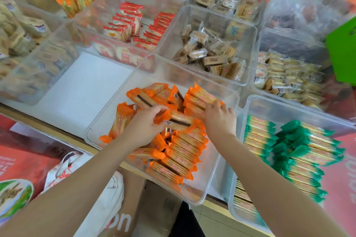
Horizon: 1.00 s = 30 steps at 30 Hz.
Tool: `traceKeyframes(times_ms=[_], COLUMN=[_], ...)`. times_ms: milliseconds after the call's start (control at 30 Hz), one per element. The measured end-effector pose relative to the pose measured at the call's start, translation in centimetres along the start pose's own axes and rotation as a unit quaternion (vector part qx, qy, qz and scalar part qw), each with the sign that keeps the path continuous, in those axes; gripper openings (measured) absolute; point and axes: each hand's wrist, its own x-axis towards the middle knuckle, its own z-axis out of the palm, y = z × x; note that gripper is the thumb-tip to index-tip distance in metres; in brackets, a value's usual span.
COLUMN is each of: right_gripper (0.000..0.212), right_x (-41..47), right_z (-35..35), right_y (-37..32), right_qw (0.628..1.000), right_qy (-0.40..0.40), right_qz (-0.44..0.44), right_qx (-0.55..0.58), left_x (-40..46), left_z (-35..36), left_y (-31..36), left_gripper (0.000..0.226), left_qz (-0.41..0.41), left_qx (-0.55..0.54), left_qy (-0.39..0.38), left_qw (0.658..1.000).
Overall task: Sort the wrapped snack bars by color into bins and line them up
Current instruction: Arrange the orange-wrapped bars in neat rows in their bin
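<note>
Both forearms reach in from the six o'clock edge toward a clear plastic bin at the centre that holds the orange-wrapped snack bars. At the heart of it, the left hand grasps one orange bar by its end, thumb and fingers curled round the wrapper, holding it level above the pile with its dark filling stripe facing up. Just toward three o'clock from it, the right hand rests on the stack at the bin's far side, fingers bent over the end of an orange bar there, pinching it. Within the bin, bars at five o'clock lie lined up side by side in a neat row, while those toward ten and twelve o'clock lie jumbled at odd angles. At three o'clock, just beside this bin, a second clear bin holds green-wrapped bars in two tidy rows. Farther out, at twelve o'clock, another clear bin contains loose beige-wrapped snacks, with a bin of red-wrapped packets toward eleven o'clock. A bare white surface lies at ten o'clock. At seven o'clock, below the shelf edge, sit a red printed carton and a white cloth bag.
</note>
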Motion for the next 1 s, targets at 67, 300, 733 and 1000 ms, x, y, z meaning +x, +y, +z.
traceKeyframes(times_ms=[67, 300, 733, 1000], right_gripper=[0.028, 0.025, 0.033, 0.047], right_x=[0.3, 1.7, 0.6, 3.1], right_z=[-0.1, -1.9, -0.5, -1.6], right_y=[0.7, 2.9, 3.1, 5.1], right_qw=[1.0, 0.993, 0.99, 0.977], right_qy=[0.004, -0.071, -0.048, -0.128], right_qz=[0.001, -0.049, -0.122, -0.16], right_qx=[-0.006, 0.079, 0.054, 0.063], left_x=[1.1, 5.5, 7.2, 6.6], left_z=[0.7, 3.8, 6.5, 7.5], left_y=[0.3, 1.7, 1.2, 2.2], left_gripper=[0.031, 0.033, 0.094, 0.087], left_qz=[-0.008, -0.021, -0.074, -0.082], left_qx=[0.002, 0.103, 0.053, 0.035], left_qy=[-0.018, -0.023, -0.114, -0.109], left_qw=[1.0, 0.994, 0.989, 0.99])
